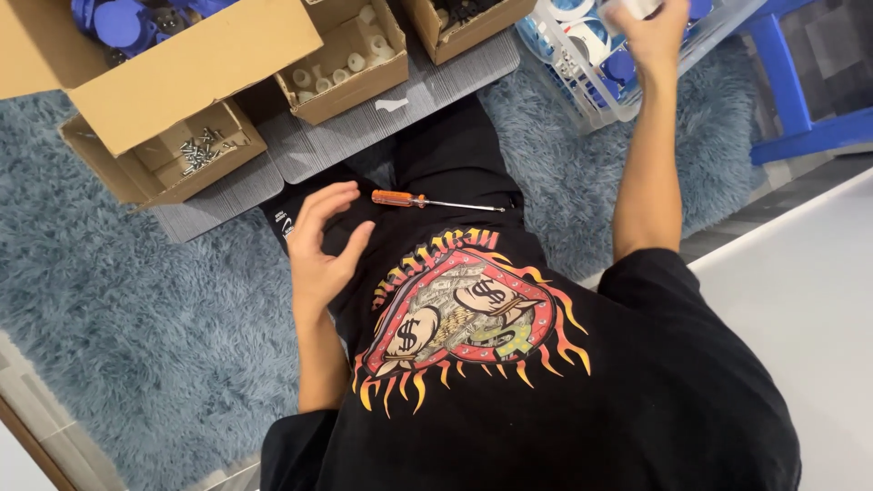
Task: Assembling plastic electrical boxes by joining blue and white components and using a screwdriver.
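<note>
Right hand (657,32) reaches into the clear bin (582,91), closed on something blurred, can't tell what; left hand (320,244) open, empty, resting on the lap beside the screwdriver (427,201), keeping it within reach.

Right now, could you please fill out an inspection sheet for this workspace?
Surface: shaggy blue-grey rug with grey ribbed mats on it.
Job's things: orange-handled screwdriver on the person's lap; clear plastic bin of blue and white parts.
Clutter: cardboard box of screws; box of small white parts; large box of blue parts; another box, contents unclear.
Grippers: left hand open, resting on the lap near the screwdriver; right hand at the bin, closed on something pale, blurred.
Cables: nothing seen.
Surroundings: blue frame; pale floor.
</note>
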